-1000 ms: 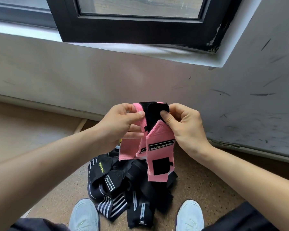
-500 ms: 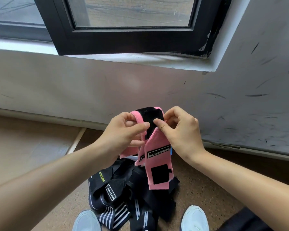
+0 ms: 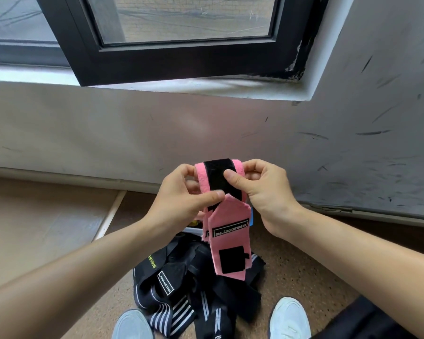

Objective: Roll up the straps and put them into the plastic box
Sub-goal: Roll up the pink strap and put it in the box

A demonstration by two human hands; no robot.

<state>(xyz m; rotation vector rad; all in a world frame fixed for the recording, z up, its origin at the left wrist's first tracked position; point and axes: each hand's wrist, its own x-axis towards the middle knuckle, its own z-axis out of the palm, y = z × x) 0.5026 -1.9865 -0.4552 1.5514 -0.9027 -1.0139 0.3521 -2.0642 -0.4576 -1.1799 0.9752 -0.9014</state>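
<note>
Shoes (image 3: 289, 319) at the bottom edge, toes toward the wall. Just beyond them, on the floor (image 3: 47, 228), a heap of black straps (image 3: 181, 285), some white-striped, tangled, none rolled.

Above the heap is the pink strap (image 3: 230, 241), held in the air by both hands. Its top end is folded over with a black fastener patch facing up. The tail hangs free with a label and a second black patch.

Left hand (image 3: 181, 199): pinches the left edge, thumb on the front, fingers curled behind. Right hand (image 3: 262, 189): pinches the right edge, thumb on the patch, fingers curled behind.

Judgement: light, soft, limp webbing, with little slip. The patch probably snags on fabric. Best hold is the folded end at both edges, turning it over itself while the tail feeds up. Roll barely begun.

Box not clearly seen; a pale rim behind the strap may be it.

Beyond: scuffed wall (image 3: 132, 133), dark window frame (image 3: 181, 62).
</note>
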